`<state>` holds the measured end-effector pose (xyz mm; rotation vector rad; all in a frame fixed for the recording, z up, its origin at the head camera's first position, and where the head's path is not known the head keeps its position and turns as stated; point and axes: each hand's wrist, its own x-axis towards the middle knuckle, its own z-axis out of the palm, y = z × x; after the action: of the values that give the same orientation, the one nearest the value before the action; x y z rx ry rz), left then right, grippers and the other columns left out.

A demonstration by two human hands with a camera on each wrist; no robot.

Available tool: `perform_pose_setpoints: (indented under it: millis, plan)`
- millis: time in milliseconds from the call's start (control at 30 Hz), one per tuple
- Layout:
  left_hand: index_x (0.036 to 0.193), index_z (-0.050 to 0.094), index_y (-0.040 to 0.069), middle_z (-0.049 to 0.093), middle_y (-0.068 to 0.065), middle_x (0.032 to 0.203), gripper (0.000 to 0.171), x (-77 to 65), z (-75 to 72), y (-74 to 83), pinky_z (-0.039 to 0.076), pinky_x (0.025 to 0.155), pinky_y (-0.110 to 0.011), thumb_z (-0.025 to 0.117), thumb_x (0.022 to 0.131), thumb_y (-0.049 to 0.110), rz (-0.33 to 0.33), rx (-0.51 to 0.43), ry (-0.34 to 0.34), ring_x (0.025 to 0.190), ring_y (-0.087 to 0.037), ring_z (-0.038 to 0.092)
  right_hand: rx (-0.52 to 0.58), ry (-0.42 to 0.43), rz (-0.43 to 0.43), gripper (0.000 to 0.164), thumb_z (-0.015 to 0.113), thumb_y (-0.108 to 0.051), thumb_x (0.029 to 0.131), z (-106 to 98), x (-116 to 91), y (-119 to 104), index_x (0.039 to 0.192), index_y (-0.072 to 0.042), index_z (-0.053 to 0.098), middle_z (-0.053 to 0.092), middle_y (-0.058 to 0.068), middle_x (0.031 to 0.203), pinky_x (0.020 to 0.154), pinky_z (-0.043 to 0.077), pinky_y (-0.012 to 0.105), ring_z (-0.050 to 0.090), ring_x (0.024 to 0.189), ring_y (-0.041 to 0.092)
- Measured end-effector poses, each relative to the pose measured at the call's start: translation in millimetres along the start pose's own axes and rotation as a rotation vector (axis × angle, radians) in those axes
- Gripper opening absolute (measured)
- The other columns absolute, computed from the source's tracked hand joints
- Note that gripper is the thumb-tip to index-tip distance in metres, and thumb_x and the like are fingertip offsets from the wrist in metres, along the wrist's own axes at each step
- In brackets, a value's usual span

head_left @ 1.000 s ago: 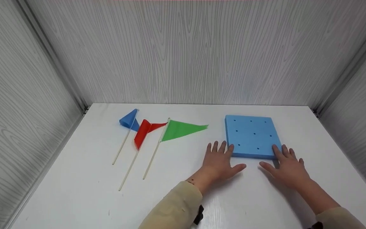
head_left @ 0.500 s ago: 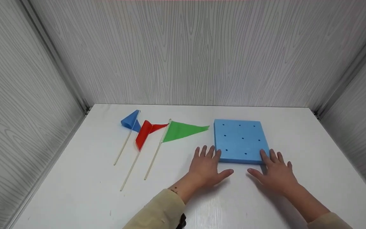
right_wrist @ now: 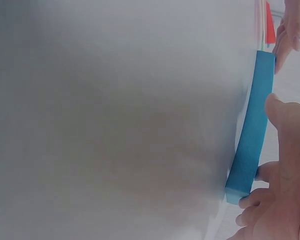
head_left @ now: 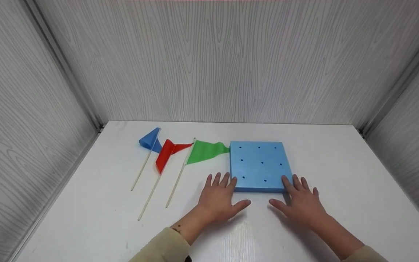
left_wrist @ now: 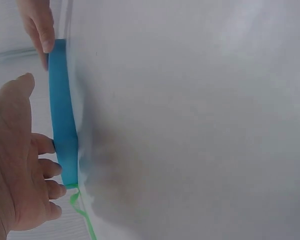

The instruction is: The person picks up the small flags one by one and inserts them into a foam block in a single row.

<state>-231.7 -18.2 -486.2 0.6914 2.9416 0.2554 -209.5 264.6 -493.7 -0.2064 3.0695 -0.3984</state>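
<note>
A flat blue foam block (head_left: 256, 169) with several small holes in its top lies on the white table. My left hand (head_left: 216, 200) has its fingers spread, the index finger at the block's near left corner. At the near right corner, my right hand (head_left: 304, 203) touches the block with straight fingers, the thumb held out to the side. In the left wrist view the block's side face (left_wrist: 63, 115) shows between both hands. The green pennant flag (head_left: 206, 152) lies left of the block, its tip buckled against the block's left side.
A red pennant flag (head_left: 164, 156) and a blue pennant flag (head_left: 149, 140) lie further left, both folded over, their thin sticks pointing toward the near side. Wood-grain panels (head_left: 216, 62) wall the table at the back and both sides.
Both hands have slid the blue foam block leftward and slightly nearer. The green flag's tip, flat before, is now bent up against the block. The red and blue flags have stayed put.
</note>
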Motion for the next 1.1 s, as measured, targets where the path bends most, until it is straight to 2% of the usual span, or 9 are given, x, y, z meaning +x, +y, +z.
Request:
perform_pose_setpoints:
  millis: [333, 700, 1100]
  plan:
    - [0.166, 0.038, 0.014, 0.032, -0.012, 0.172, 0.096, -19.8, -1.2, -19.1, 0.013, 0.128, -0.058, 0.032, 0.099, 0.083, -0.026, 0.004, 0.008, 0.159, -0.037, 0.025, -0.006, -0.012, -0.016, 0.102, 0.060, -0.075, 0.094, 6, -2, -23, 0.165, -0.006, 0.035, 0.027, 0.032, 0.167, 0.114, 0.019, 0.081, 0.020, 0.154, 0.056]
    - [0.164, 0.041, 0.012, 0.035, -0.014, 0.170, 0.097, -39.2, -4.0, -35.9, 0.015, 0.127, -0.061, 0.036, 0.098, 0.082, -0.038, -0.017, 0.023, 0.157, -0.039, 0.029, 0.002, -0.032, -0.056, 0.102, 0.059, -0.076, 0.094, 9, -6, -41, 0.166, -0.008, 0.035, 0.028, 0.030, 0.168, 0.114, 0.020, 0.081, 0.020, 0.155, 0.054]
    - [0.164, 0.041, 0.011, 0.036, -0.013, 0.169, 0.099, -46.1, -3.3, -44.8, 0.015, 0.127, -0.061, 0.035, 0.097, 0.084, -0.045, -0.022, 0.028, 0.157, -0.040, 0.029, 0.030, -0.035, -0.077, 0.102, 0.059, -0.077, 0.094, 11, -6, -46, 0.166, -0.008, 0.036, 0.028, 0.028, 0.169, 0.116, 0.019, 0.079, 0.020, 0.156, 0.052]
